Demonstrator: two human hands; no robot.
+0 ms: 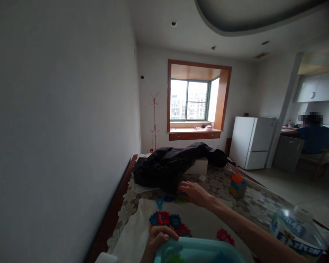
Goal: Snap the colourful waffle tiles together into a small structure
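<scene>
My left hand [162, 236] is closed over the rim of a teal plastic basin [200, 242] at the bottom of the view. Green and blue pieces show dimly inside it. Stretched out across the table, my right hand [194, 191] has its fingers bent down and together on a red plastic building piece [179, 191], which they mostly cover. A green piece [182, 198] lies under that hand, with blue pieces [159, 203] beside it. Closer to the basin are a red square piece [163, 218], a blue piece [176, 221] and, off to the right, another red piece [225, 236].
A black cloth heap [167, 164] lies over a white box [199, 167] at the table's far end. A small block house [238, 186] and a large clear plastic jug [296, 232] stand at right. The wall [71, 128] borders the left. A person [315, 138] sits far right.
</scene>
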